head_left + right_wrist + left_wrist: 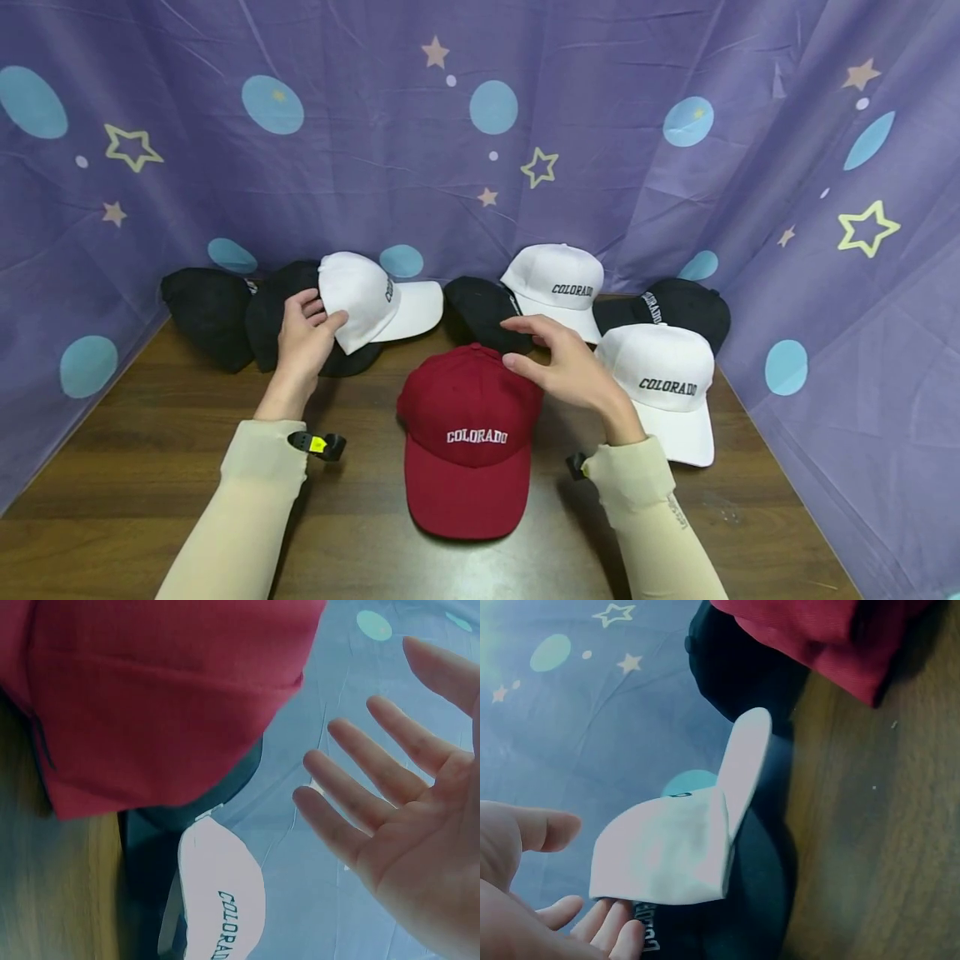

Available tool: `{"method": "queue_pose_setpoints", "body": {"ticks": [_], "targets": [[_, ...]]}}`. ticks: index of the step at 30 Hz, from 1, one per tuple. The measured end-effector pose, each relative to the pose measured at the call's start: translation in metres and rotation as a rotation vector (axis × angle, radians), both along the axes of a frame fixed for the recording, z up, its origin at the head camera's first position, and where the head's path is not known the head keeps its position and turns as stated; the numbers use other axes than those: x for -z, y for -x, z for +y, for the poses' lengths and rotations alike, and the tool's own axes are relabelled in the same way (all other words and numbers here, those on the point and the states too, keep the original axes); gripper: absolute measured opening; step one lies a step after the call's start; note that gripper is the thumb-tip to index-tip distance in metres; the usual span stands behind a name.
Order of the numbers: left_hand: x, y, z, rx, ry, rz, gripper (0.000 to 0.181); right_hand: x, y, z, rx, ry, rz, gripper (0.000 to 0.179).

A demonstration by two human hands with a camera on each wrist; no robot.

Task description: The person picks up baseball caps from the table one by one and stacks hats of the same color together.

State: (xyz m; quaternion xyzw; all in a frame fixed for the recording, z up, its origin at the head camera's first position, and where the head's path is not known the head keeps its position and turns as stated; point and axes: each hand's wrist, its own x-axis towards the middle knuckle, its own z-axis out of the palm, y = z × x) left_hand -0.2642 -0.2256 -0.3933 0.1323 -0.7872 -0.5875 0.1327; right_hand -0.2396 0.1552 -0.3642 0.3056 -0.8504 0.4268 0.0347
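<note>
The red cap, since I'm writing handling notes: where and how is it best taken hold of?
Probably by the brim, pinched above and below from the person's side. The red cap sits crown up, its thin, broad brim pointing toward the person, while a black cap behind its crown could get in the way from the back.

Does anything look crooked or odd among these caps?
One thing: the leftmost white cap sits tilted over a black cap, its brim pointing right, while the red cap and the other two white caps face the viewer. No spill or damage shows.
</note>
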Motion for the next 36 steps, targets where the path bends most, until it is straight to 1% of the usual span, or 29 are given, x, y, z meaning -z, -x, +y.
{"method": "queue_pose_setpoints", "body": {"ticks": [3,7,9,11,15,17,19,23,26,28,33,36], "targets": [[0.004,0.002,-0.001,0.057,-0.056,-0.035,0.078,-0.001,-0.003,-0.005,-0.011,-0.032,0.014,0.051],[0.008,0.004,-0.002,0.098,-0.113,-0.065,0.082,-0.001,-0.005,-0.011,-0.040,-0.062,0.039,0.056],[0.010,0.004,-0.002,0.111,-0.131,-0.072,0.082,-0.001,-0.005,-0.013,-0.056,-0.063,0.043,0.057],[0.012,0.004,-0.001,0.130,-0.124,-0.072,0.076,0.000,-0.005,-0.014,-0.066,-0.059,0.040,0.057],[0.015,0.005,0.002,0.165,-0.070,-0.034,0.058,0.000,-0.006,-0.014,-0.068,-0.056,0.040,0.057],[0.016,0.005,0.004,0.169,-0.047,-0.003,0.050,0.000,-0.005,-0.014,-0.069,-0.056,0.045,0.057],[0.014,0.005,0.005,0.169,-0.047,0.034,0.046,-0.001,-0.005,-0.013,-0.070,-0.060,0.051,0.056],[0.005,0.001,0.010,0.177,-0.092,0.102,0.046,-0.001,-0.006,-0.013,-0.070,-0.072,0.067,0.053],[-0.007,-0.005,0.013,0.185,-0.112,0.147,0.046,-0.002,-0.005,-0.012,-0.066,-0.078,0.084,0.052],[-0.015,-0.010,0.015,0.184,-0.094,0.177,0.045,-0.002,-0.006,-0.011,-0.064,-0.079,0.097,0.051],[-0.039,-0.024,0.019,0.177,0.003,0.264,0.043,-0.004,-0.006,-0.010,-0.055,-0.068,0.110,0.049],[-0.053,-0.034,0.018,0.170,0.020,0.319,0.043,-0.005,-0.006,-0.009,-0.045,-0.048,0.107,0.048]]}}
